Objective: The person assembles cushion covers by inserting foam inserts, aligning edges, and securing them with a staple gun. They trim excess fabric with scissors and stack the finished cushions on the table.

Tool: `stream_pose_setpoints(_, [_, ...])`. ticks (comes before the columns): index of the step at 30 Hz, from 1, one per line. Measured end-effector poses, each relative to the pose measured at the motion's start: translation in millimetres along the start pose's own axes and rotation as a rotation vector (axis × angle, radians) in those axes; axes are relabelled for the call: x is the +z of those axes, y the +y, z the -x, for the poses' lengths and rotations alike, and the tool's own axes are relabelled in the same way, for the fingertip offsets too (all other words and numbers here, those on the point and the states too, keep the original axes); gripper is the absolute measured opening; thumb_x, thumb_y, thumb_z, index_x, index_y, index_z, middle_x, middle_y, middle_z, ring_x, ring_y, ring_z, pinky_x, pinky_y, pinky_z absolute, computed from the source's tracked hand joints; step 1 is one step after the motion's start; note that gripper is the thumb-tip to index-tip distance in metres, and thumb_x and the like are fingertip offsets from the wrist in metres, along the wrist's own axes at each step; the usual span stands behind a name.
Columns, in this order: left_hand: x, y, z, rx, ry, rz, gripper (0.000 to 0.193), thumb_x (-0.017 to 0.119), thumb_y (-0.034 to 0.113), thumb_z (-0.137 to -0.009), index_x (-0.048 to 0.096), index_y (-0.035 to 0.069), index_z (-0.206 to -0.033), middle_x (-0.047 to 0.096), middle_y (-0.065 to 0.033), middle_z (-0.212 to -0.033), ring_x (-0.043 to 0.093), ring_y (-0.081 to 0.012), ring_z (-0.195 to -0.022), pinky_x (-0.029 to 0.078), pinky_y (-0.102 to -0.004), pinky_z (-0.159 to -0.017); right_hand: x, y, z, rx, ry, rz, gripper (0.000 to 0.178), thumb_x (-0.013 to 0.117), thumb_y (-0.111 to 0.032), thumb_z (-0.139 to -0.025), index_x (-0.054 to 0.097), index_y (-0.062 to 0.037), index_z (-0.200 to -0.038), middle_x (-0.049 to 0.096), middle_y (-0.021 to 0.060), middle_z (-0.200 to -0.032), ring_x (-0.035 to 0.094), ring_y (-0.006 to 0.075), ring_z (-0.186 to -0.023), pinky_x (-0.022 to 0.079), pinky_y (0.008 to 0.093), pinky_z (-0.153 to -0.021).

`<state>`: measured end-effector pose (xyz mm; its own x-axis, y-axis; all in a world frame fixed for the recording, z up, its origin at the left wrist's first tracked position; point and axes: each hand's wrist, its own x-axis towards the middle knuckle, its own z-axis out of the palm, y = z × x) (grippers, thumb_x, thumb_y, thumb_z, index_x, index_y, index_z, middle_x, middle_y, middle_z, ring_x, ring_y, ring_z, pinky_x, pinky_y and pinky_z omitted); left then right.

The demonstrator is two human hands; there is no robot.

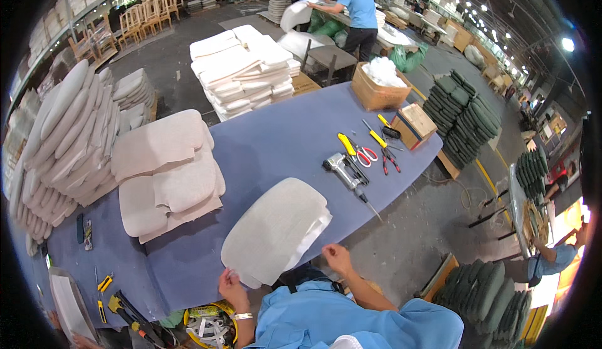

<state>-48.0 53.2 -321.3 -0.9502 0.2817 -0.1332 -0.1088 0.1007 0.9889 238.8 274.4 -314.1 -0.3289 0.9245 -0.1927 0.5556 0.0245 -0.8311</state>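
One pale grey seat cushion [276, 227] is laid on the blue surface [263, 142], its long axis angled from near left to far right; one pneumatic stapler [342, 169] and two boxes [375, 98] are set beyond. Its near-left corner is met by the bent-fingered left hand [234, 289], whether gripped cannot be told; the right hand [339, 260] is held apart, half open, empty.

On the counter [282, 129], a cushion [276, 227] lies ahead of and between left hand [234, 288] and right hand [339, 260]; a cushion pile [185, 183] lies ahead-left of the left, a staple gun [342, 168] beyond the right.
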Motion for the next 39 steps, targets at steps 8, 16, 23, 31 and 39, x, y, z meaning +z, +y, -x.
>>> stream_pose_setpoints(8, [96.7,111.6,45.4,-0.264,-0.848,0.178,0.042,0.063,-0.001,-0.096,0.056,-0.001,-0.137,0.074,-0.0126,-0.100,0.071,-0.0166,-0.088,0.060,-0.0309,-0.082,9.9,-137.8,22.3,-0.241,-0.411,-0.247,0.033,0.067,-0.013,-0.096,0.067,-0.0081,-0.129,0.073,0.0090,-0.106,0.070,0.0170,-0.088,0.057,0.0326,-0.079])
stream_pose_setpoints(16, [86.1,109.2,24.5,-0.573,-0.845,0.296,0.048,0.056,0.000,-0.099,0.046,0.000,-0.146,0.071,-0.0138,-0.103,0.072,-0.0199,-0.083,0.064,-0.0320,-0.076,24.2,-144.4,19.7,-0.412,-0.383,-0.098,0.028,0.069,-0.029,-0.095,0.074,-0.0105,-0.115,0.075,0.0130,-0.100,0.072,0.0299,-0.087,0.056,0.0398,-0.079])
stream_pose_setpoints(23, [69.9,72.9,59.4,-0.679,-1.060,0.037,0.055,0.062,0.008,-0.100,0.041,-0.003,-0.150,0.073,-0.0131,-0.109,0.073,-0.0191,-0.097,0.060,-0.0274,-0.076,20.7,-86.7,43.7,-0.307,-0.490,0.136,0.024,0.066,-0.033,-0.097,0.071,-0.0097,-0.103,0.075,0.0131,-0.090,0.072,0.0288,-0.080,0.056,0.0398,-0.074])
stream_pose_setpoints(31, [58.6,40.4,40.4,-0.496,-1.027,0.038,0.045,0.059,0.011,-0.104,0.048,-0.002,-0.146,0.073,-0.0124,-0.117,0.071,-0.0124,-0.090,0.057,-0.0224,-0.075,23.2,-84.8,21.6,-0.179,-0.387,0.091,0.033,0.056,-0.035,-0.103,0.064,-0.0057,-0.089,0.069,0.0132,-0.073,0.068,0.0290,-0.067,0.053,0.0435,-0.065])
stream_pose_setpoints(39, [52.5,98.5,57.0,0.275,-0.929,-0.247,0.035,0.078,0.026,-0.086,0.072,0.001,-0.110,0.076,-0.0172,-0.096,0.075,-0.0259,-0.089,0.057,-0.0380,-0.079,29.9,-129.0,43.1,-0.012,-0.547,-0.135,0.044,0.057,-0.034,-0.106,0.062,-0.0063,-0.074,0.057,-0.0003,-0.059,0.051,0.0072,-0.051,0.039,0.0250,-0.046])
